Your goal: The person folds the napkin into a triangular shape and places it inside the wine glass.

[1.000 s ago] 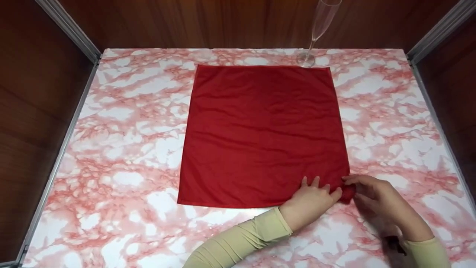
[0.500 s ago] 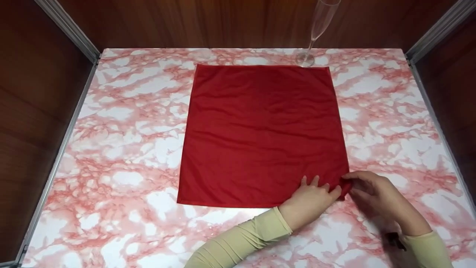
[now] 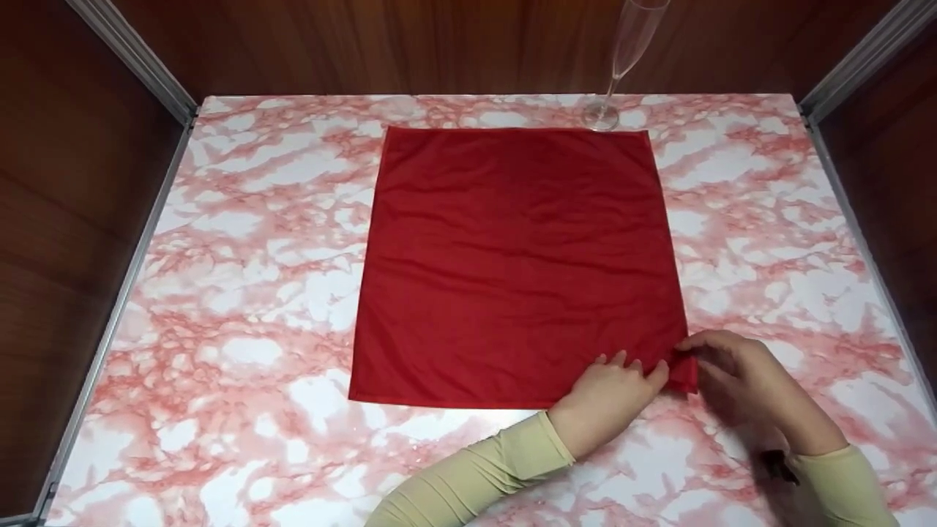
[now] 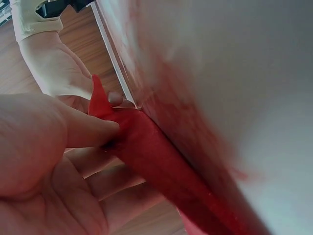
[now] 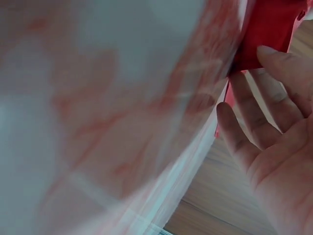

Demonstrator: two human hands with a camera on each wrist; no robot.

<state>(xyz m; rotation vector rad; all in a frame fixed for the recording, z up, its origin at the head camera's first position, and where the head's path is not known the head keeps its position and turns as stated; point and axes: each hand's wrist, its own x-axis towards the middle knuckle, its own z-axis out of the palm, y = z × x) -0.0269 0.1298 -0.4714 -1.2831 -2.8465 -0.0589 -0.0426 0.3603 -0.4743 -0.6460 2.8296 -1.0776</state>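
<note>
A square red cloth napkin (image 3: 512, 256) lies spread out, lightly creased, over the marbled tabletop (image 3: 241, 278). At its near right part, my left hand (image 3: 607, 399) has its fingers on top of the cloth; the left wrist view shows the thumb pinching the red edge (image 4: 161, 152). My right hand (image 3: 754, 384) pinches the side edge close to the near right corner, with fingertips partly hidden by the fabric. In the right wrist view the right thumb (image 5: 279, 61) lies on the cloth and the fingers sit behind it.
A clear champagne flute (image 3: 611, 73) stands upright behind the napkin's far edge, right of centre. Dark wooden panels (image 3: 439, 44) with metal edge strips (image 3: 139, 249) enclose the back and sides. A small dark object (image 3: 777, 467) shows beside the right sleeve.
The near right corner, bunched and folded earlier, now lies flatter and sticks out past the left fingers. The right hand has shifted slightly away from the body; the left fingers have drawn back a little.
</note>
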